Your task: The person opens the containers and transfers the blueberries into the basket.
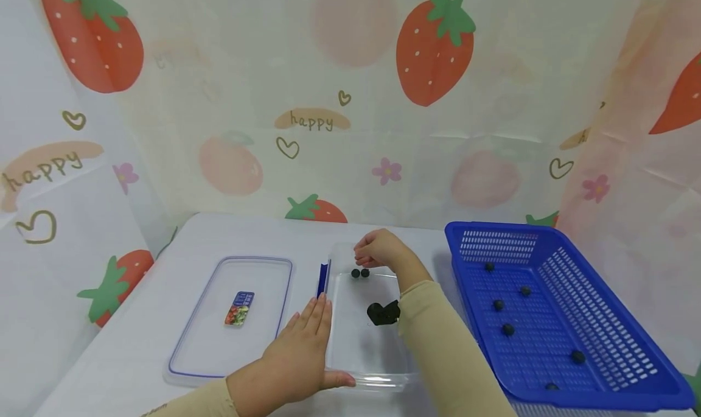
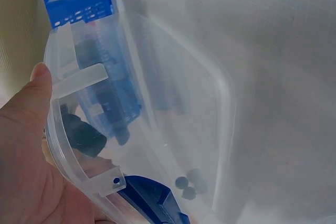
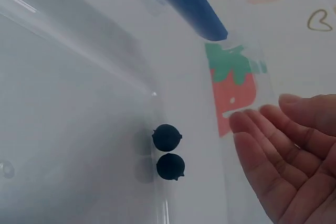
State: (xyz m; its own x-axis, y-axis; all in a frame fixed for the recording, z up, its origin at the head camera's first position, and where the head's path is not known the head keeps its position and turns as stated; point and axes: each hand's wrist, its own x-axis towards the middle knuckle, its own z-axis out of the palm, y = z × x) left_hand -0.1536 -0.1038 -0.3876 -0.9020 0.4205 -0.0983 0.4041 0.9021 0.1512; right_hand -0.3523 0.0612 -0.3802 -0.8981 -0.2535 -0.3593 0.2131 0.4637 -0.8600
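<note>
A clear plastic container (image 1: 358,377) stands in the middle of the white table. Two dark blueberries (image 1: 359,273) lie side by side at its far end, and the right wrist view shows them close up (image 3: 168,151) against the wall. My left hand (image 1: 303,347) rests flat on the container's near left corner, fingers straight along the left rim and thumb (image 2: 39,80) against the front rim (image 2: 68,85). My right hand (image 1: 378,249) hovers just above the far end, over the berries. Its fingers (image 3: 273,140) are relaxed and hold nothing.
A blue latch (image 1: 322,279) hangs on the container's left side. The clear lid (image 1: 263,283), with a small label (image 1: 239,308), lies flat to the left. A blue mesh basket (image 1: 630,350) holding several blueberries (image 1: 508,329) stands to the right. A strawberry-print curtain closes the back and sides.
</note>
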